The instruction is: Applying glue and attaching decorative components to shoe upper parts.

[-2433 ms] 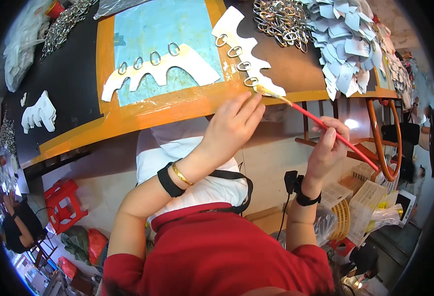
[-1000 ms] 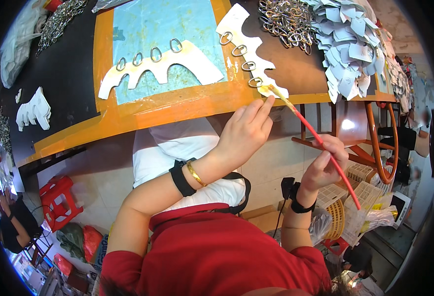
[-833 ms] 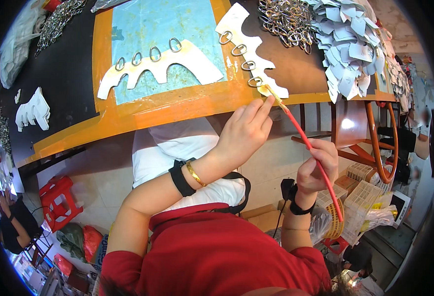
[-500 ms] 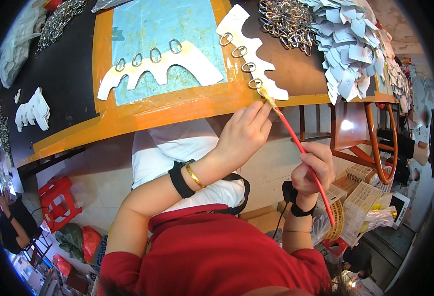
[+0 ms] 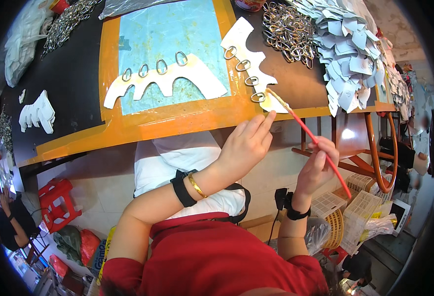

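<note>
My right hand [image 5: 317, 165] grips a thin red-handled brush [image 5: 307, 132], its glue-coated tip resting on the near end of a white scalloped piece [image 5: 260, 60]. Yellowish wet glue shows on that end. Several metal oval rings [image 5: 243, 65] sit along the piece's left side. My left hand [image 5: 248, 144] pinches the piece's near tip at the table edge, its thumb hidden under the fingers. To the left, a second white scalloped piece [image 5: 204, 75] lies on a blue sheet [image 5: 165, 29], with yellowish smears and several rings along its upper edge.
A heap of metal rings [image 5: 288, 34] and a big pile of pale grey-blue pieces [image 5: 349, 59] occupy the far right. At the left are a small stack of white pieces [image 5: 38, 113] and more rings [image 5: 69, 24]. Orange tape [image 5: 79, 139] lines the table's near edge.
The brush tip has shifted from beside the nearest ring to the right edge of the piece's end. My right hand has moved right with the brush; the whole view has shifted slightly.
</note>
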The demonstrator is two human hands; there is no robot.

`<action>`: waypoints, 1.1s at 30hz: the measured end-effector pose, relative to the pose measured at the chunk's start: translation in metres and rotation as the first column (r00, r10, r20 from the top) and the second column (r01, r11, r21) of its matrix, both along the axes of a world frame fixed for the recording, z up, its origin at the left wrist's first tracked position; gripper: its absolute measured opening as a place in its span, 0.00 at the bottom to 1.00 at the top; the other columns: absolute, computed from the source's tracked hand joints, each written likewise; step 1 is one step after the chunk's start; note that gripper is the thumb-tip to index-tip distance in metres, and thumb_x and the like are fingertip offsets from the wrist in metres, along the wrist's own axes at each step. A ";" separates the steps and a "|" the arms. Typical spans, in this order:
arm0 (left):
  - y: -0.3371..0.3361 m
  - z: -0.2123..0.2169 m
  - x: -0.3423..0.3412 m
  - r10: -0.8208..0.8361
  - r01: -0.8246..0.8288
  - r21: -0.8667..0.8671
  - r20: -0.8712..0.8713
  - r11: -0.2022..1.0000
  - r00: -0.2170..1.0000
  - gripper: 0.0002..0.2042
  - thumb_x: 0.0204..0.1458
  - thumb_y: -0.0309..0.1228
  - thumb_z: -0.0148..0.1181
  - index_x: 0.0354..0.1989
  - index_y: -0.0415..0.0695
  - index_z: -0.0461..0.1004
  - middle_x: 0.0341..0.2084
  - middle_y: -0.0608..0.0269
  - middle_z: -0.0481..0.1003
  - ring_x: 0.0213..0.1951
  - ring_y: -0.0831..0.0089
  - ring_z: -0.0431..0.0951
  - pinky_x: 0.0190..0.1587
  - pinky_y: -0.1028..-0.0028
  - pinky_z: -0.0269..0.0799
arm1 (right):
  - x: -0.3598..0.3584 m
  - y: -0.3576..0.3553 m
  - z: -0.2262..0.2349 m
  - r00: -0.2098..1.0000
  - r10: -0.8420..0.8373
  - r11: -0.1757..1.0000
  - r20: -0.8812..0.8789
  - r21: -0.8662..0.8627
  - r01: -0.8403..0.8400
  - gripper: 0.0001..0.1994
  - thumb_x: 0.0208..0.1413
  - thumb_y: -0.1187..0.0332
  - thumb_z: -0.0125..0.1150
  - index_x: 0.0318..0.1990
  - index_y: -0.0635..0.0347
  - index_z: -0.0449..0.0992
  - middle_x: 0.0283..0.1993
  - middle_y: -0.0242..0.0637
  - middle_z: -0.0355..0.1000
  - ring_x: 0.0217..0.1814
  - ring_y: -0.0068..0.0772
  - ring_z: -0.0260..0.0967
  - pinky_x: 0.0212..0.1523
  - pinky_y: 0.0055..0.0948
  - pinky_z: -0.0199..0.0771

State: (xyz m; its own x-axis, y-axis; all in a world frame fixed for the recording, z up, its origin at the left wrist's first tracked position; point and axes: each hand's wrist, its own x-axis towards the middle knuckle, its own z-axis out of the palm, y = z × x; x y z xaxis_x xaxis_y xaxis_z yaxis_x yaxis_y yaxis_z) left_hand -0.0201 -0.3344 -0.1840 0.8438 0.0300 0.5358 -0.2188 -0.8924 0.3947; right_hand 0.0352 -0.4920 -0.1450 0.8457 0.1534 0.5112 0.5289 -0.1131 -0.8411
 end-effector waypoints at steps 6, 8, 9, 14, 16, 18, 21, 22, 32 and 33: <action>0.001 -0.001 -0.001 -0.009 0.009 -0.003 -0.002 1.000 1.000 0.06 0.35 0.23 0.55 0.25 0.38 0.69 0.52 0.58 0.66 0.45 0.68 0.68 0.37 0.73 0.66 | 0.016 0.001 -0.004 0.956 0.101 0.956 -0.275 0.294 -0.017 0.09 0.56 0.69 0.47 0.39 0.66 0.67 0.41 0.46 0.66 0.37 0.29 0.64 0.41 0.27 0.66; 0.001 0.000 -0.001 -0.015 0.015 -0.006 -0.005 1.000 1.000 0.06 0.35 0.23 0.55 0.25 0.38 0.69 0.52 0.57 0.66 0.45 0.68 0.68 0.37 0.73 0.66 | 0.017 0.003 -0.001 0.976 0.124 0.982 -0.177 0.161 -0.095 0.08 0.55 0.70 0.47 0.38 0.66 0.67 0.40 0.46 0.67 0.36 0.29 0.64 0.41 0.26 0.67; 0.002 0.001 -0.001 -0.015 0.015 -0.010 -0.010 1.000 1.000 0.06 0.35 0.23 0.55 0.25 0.38 0.69 0.52 0.57 0.66 0.45 0.67 0.68 0.37 0.73 0.66 | 0.017 0.003 -0.001 0.976 0.125 0.982 -0.181 0.162 -0.096 0.08 0.55 0.70 0.47 0.38 0.66 0.67 0.40 0.46 0.67 0.36 0.29 0.64 0.41 0.26 0.67; 0.002 0.000 0.000 -0.012 0.012 -0.012 -0.002 1.000 1.000 0.06 0.35 0.23 0.55 0.24 0.38 0.69 0.52 0.57 0.66 0.45 0.67 0.68 0.37 0.73 0.67 | 0.024 0.001 0.005 0.985 0.155 0.986 -0.076 -0.047 -0.159 0.06 0.52 0.75 0.46 0.36 0.65 0.68 0.38 0.44 0.68 0.35 0.29 0.65 0.40 0.27 0.68; 0.001 0.000 0.000 -0.010 0.010 -0.018 0.002 1.000 1.000 0.06 0.35 0.23 0.55 0.25 0.37 0.69 0.52 0.56 0.66 0.45 0.67 0.68 0.37 0.73 0.67 | 0.024 0.000 0.010 0.987 0.154 0.985 -0.046 -0.066 -0.157 0.06 0.52 0.75 0.46 0.36 0.64 0.68 0.38 0.44 0.68 0.35 0.29 0.65 0.39 0.28 0.68; 0.001 -0.001 0.000 -0.010 0.010 -0.016 0.004 1.000 1.000 0.06 0.35 0.24 0.55 0.25 0.37 0.69 0.52 0.56 0.66 0.45 0.67 0.68 0.37 0.73 0.66 | 0.023 0.001 0.012 0.988 0.154 0.984 -0.016 -0.083 -0.155 0.06 0.51 0.76 0.46 0.36 0.64 0.68 0.38 0.45 0.68 0.35 0.30 0.66 0.39 0.28 0.69; 0.000 -0.001 0.000 -0.008 0.008 -0.014 0.009 1.000 1.000 0.06 0.35 0.24 0.55 0.25 0.38 0.69 0.52 0.56 0.66 0.45 0.67 0.68 0.38 0.73 0.66 | 0.021 0.006 0.012 0.980 0.193 0.965 0.042 -0.189 -0.182 0.06 0.49 0.77 0.46 0.34 0.63 0.68 0.38 0.46 0.69 0.34 0.31 0.66 0.38 0.27 0.69; 0.000 -0.001 0.000 -0.005 0.005 -0.015 0.012 1.000 1.000 0.06 0.35 0.24 0.55 0.25 0.38 0.69 0.52 0.57 0.66 0.45 0.67 0.68 0.38 0.73 0.66 | 0.022 0.003 0.013 0.980 0.194 0.965 0.042 -0.186 -0.183 0.06 0.49 0.77 0.46 0.34 0.63 0.68 0.38 0.46 0.69 0.34 0.31 0.66 0.38 0.27 0.69; 0.000 -0.001 0.000 -0.015 0.015 -0.019 -0.006 1.000 1.000 0.07 0.35 0.24 0.55 0.25 0.38 0.69 0.52 0.57 0.66 0.45 0.66 0.68 0.38 0.72 0.67 | 0.026 -0.002 0.016 0.973 0.197 0.955 0.120 -0.247 -0.163 0.06 0.48 0.78 0.46 0.34 0.65 0.69 0.37 0.46 0.69 0.35 0.30 0.66 0.37 0.27 0.68; 0.000 -0.001 0.001 -0.014 0.014 -0.013 -0.005 1.000 1.000 0.07 0.35 0.24 0.55 0.25 0.38 0.69 0.52 0.57 0.66 0.46 0.66 0.68 0.38 0.71 0.67 | 0.028 -0.002 0.016 0.982 0.182 0.971 0.051 -0.165 -0.172 0.06 0.49 0.78 0.46 0.34 0.65 0.68 0.37 0.46 0.69 0.35 0.30 0.66 0.38 0.27 0.68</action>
